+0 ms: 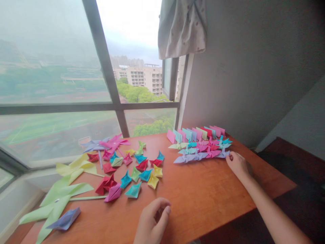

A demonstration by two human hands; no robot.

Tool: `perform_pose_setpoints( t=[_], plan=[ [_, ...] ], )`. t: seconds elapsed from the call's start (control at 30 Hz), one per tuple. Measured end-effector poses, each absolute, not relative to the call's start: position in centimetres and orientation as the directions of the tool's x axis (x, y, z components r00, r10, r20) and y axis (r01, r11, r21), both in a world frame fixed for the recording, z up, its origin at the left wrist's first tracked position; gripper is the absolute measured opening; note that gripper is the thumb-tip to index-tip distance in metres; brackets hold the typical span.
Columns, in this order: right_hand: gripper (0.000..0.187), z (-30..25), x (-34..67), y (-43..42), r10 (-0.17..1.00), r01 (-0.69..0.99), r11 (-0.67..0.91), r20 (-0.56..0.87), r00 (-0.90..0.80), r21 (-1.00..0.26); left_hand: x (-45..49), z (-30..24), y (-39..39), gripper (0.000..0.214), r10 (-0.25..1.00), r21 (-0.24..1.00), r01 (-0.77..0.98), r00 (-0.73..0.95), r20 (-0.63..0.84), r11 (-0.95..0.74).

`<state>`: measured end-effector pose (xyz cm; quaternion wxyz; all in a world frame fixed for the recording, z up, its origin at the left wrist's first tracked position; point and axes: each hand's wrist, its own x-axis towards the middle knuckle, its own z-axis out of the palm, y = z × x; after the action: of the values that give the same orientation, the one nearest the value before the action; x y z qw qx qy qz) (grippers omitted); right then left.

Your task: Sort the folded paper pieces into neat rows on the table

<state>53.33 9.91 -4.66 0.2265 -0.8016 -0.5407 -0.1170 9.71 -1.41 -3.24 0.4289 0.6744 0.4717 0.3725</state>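
Observation:
At the right end of the front row of folded paper cranes, my right hand (238, 165) pinches the tip of a lavender paper crane (223, 154). Lavender cranes (189, 158) and a pink crane (212, 153) lie to its left in that row. Behind them are more rows of cranes in pink, blue and green. My left hand (153, 220) rests low over the front of the table, fingers curled and thumb near the index fingertip, with nothing visible in it. Nearest to it is a teal paper boat (133, 190).
Several folded paper boats (142, 165) cover the table's middle left. Paper pinwheels (57, 200) on sticks lie along the left side. A row of folded paper cards (198, 133) stands at the back right. Windows (149, 122) border the wooden table (193, 196); its edge drops off at right.

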Motion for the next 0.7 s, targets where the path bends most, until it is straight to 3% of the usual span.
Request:
perform_pose_setpoints(
  t=[0.7],
  plan=[
    [0.019, -5.5, 53.7, 11.3, 0.782, 0.887, -0.313, 0.438, 0.444, -0.34, 9.9, -2.4, -1.7, 0.033, 0.963, 0.924, 0.343, 0.255, 0.084, -0.171]
  ],
)
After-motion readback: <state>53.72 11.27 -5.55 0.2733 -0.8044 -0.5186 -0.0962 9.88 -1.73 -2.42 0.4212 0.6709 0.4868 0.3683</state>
